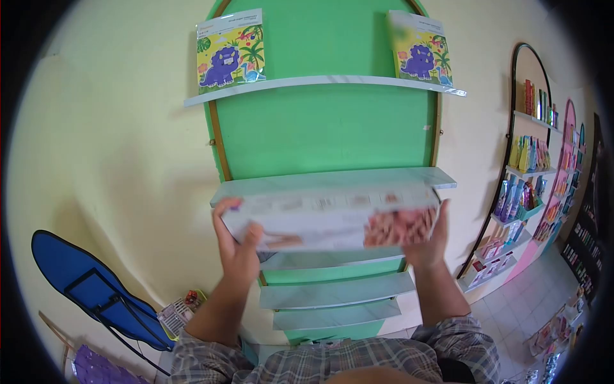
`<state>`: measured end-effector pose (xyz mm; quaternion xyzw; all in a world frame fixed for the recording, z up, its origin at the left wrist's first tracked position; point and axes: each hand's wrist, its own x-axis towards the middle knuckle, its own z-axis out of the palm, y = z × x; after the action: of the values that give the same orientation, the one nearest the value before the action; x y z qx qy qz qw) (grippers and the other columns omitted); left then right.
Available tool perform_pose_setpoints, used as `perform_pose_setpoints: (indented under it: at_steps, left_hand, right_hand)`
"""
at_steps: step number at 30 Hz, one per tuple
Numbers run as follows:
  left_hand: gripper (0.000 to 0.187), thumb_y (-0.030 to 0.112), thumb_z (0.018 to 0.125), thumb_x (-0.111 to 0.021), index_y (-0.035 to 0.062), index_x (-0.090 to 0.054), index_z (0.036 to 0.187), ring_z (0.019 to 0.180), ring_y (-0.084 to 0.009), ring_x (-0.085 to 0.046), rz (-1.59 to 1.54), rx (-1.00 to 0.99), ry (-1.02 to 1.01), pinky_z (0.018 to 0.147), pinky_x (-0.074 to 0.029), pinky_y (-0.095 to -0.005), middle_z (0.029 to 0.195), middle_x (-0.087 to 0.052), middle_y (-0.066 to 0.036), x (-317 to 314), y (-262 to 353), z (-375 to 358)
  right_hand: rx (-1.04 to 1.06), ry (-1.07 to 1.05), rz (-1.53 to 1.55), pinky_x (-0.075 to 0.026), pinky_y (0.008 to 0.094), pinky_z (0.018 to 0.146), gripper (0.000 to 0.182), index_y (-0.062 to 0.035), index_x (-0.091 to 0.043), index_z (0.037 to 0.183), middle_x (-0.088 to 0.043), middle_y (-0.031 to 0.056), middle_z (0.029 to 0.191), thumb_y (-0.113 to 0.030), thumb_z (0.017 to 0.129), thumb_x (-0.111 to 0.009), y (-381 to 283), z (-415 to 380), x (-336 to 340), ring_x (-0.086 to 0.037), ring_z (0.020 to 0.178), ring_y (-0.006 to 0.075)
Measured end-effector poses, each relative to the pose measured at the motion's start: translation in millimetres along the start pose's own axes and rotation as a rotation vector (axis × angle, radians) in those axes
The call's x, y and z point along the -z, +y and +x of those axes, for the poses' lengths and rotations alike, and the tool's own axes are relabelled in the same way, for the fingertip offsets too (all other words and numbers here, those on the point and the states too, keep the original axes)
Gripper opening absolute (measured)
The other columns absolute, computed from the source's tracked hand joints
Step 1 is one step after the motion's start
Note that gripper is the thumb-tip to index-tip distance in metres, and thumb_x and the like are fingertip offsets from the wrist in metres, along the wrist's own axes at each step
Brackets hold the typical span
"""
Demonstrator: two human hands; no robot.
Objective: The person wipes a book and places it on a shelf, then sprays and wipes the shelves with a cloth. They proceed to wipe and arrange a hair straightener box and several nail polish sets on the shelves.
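Observation:
A long white box with a pinkish-brown picture at its right end is held level between my two hands, blurred by motion. My left hand grips its left end, thumb on the near face. At the other end, my right hand is wrapped round the lower right corner; some of its fingers are hidden. Just behind the box is a marbled white shelf fixed to a green arched backboard. Part of that shelf is covered by the box.
The upper shelf carries two dinosaur-print packages, one left and one right. Lower shelves run beneath the box. A folded blue ironing board leans on the left wall. Stocked display shelves line the right wall.

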<state>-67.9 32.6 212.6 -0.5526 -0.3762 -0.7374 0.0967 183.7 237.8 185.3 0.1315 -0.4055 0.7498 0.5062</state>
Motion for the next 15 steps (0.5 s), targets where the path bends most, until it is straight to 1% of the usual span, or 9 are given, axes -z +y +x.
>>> perform_pose_setpoints:
  at_steps: [1, 2, 4, 5, 7, 9, 11, 13, 15]
  left_hand:
    - [0.046, 0.019, 0.092, -0.059, 0.0028, -0.036, 0.128, 0.116, -0.0187, -0.040, -0.033, -0.008, 0.007, 0.102, -0.032, -0.0339, 0.126, -0.039, -0.011, -1.6, 5.9, 18.8]
    - [0.044, 0.018, 0.093, -0.059, 0.0035, -0.036, 0.128, 0.116, -0.0182, -0.041, -0.017, -0.009, 0.002, 0.102, -0.033, -0.0337, 0.126, -0.041, -0.010, -2.6, 11.8, 37.2]
    - [0.044, 0.019, 0.094, -0.059, 0.0040, -0.037, 0.128, 0.113, -0.0172, -0.045, 0.019, -0.027, 0.011, 0.101, -0.034, -0.0328, 0.123, -0.045, -0.009, -11.6, 21.9, 76.4]
    - [0.044, 0.020, 0.094, -0.060, 0.0039, -0.038, 0.128, 0.110, -0.0167, -0.046, 0.039, -0.039, 0.020, 0.100, -0.034, -0.0321, 0.119, -0.048, -0.008, -17.9, 25.9, 95.9]
    - [0.048, 0.028, 0.091, -0.066, 0.0031, -0.041, 0.124, 0.099, -0.0164, -0.054, 0.058, -0.127, 0.069, 0.088, -0.045, -0.0309, 0.112, -0.054, -0.010, -33.1, 29.8, 135.1]
    - [0.053, 0.037, 0.087, -0.069, -0.0002, -0.044, 0.117, 0.087, -0.0166, -0.060, 0.058, -0.044, 0.117, 0.070, -0.051, -0.0300, 0.104, -0.058, -0.013, -50.6, 37.8, 164.4]
    - [0.059, 0.043, 0.084, -0.071, -0.0029, -0.045, 0.110, 0.080, -0.0170, -0.062, 0.187, -0.066, 0.010, 0.056, -0.051, -0.0299, 0.096, -0.060, -0.015, -53.5, 40.2, 204.0]
    - [0.063, 0.047, 0.084, -0.069, -0.0052, -0.047, 0.110, 0.083, -0.0206, -0.064, 0.299, -0.074, 0.043, 0.061, -0.053, -0.0328, 0.096, -0.061, -0.017, -65.6, 46.7, 227.9]
    - [0.067, 0.051, 0.083, -0.068, -0.0075, -0.048, 0.110, 0.087, -0.0242, -0.065, 0.408, -0.075, 0.075, 0.066, -0.054, -0.0358, 0.096, -0.063, -0.019, -73.7, 39.1, 252.0]
  right_hand:
    - [0.168, -0.019, -0.144, -0.043, 0.0397, 0.098, 0.075, -0.0011, -0.040, 0.137, -0.050, 0.0103, 0.135, -0.062, 0.096, -0.027, -13.4, 6.2, -15.7, -0.051, 0.120, 0.0234]
    - [0.446, -0.134, -0.309, -0.039, 0.0395, 0.103, 0.066, 0.0010, -0.038, 0.139, -0.049, 0.0117, 0.135, -0.051, 0.098, -0.039, -17.6, 22.6, -23.5, -0.045, 0.129, 0.0239]
    - [0.672, -0.325, -0.843, -0.036, 0.0394, 0.106, 0.057, 0.0023, -0.038, 0.139, -0.049, 0.0144, 0.135, -0.034, 0.097, -0.052, -41.6, 38.7, -48.6, -0.045, 0.129, 0.0244]
    - [0.670, -0.321, -0.843, -0.036, 0.0394, 0.106, 0.057, 0.0023, -0.038, 0.139, -0.049, 0.0144, 0.135, -0.034, 0.097, -0.052, -46.0, 49.5, -59.6, -0.045, 0.129, 0.0244]
    - [0.746, -0.182, -0.959, -0.038, 0.0393, 0.104, 0.056, 0.0042, -0.038, 0.138, -0.050, 0.0165, 0.134, -0.022, 0.094, -0.059, -52.7, 78.6, -79.3, -0.049, 0.125, 0.0245]
    - [0.799, -0.161, -1.029, -0.040, 0.0382, 0.103, 0.057, 0.0048, -0.038, 0.138, -0.052, 0.0171, 0.132, -0.024, 0.094, -0.060, -67.2, 117.3, -83.0, -0.052, 0.122, 0.0246]
    - [0.849, -0.137, -1.098, -0.042, 0.0370, 0.102, 0.059, 0.0053, -0.037, 0.138, -0.054, 0.0176, 0.129, -0.026, 0.094, -0.060, -79.9, 143.6, -89.6, -0.055, 0.119, 0.0246]
    - [0.947, -0.016, -1.415, -0.044, 0.0354, 0.099, 0.059, 0.0045, -0.038, 0.137, -0.058, 0.0197, 0.124, -0.028, 0.092, -0.062, -95.4, 160.2, -104.7, -0.058, 0.116, 0.0251]
    - [0.927, 0.003, -1.427, -0.045, 0.0358, 0.097, 0.057, 0.0039, -0.040, 0.134, -0.059, 0.0206, 0.122, -0.028, 0.091, -0.062, -103.1, 184.2, -107.2, -0.059, 0.113, 0.0268]
